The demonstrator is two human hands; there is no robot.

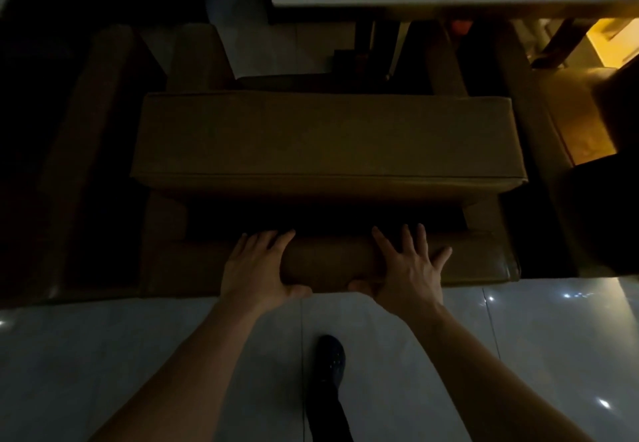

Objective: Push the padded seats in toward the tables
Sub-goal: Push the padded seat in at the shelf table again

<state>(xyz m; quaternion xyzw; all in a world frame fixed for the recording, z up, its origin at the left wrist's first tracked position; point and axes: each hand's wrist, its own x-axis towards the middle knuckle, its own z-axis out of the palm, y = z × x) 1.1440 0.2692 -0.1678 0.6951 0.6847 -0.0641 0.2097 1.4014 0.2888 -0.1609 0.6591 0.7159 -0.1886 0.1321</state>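
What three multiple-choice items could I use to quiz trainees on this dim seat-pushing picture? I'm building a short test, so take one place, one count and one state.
1. Where do both hands rest?
A. on the table top
B. on the seat's padded backrest
C. on the floor

2. How many feet of the person show?
A. none
B. one
C. two

3. How are the hands set?
A. fingers spread over the backrest
B. clenched fists in the air
C. holding a cloth

Key:
1 B: the left hand and right hand lie on the backrest.
2 B: a single dark shoe stands on the tiled floor.
3 A: fingers splay over the top, thumbs on the near side.
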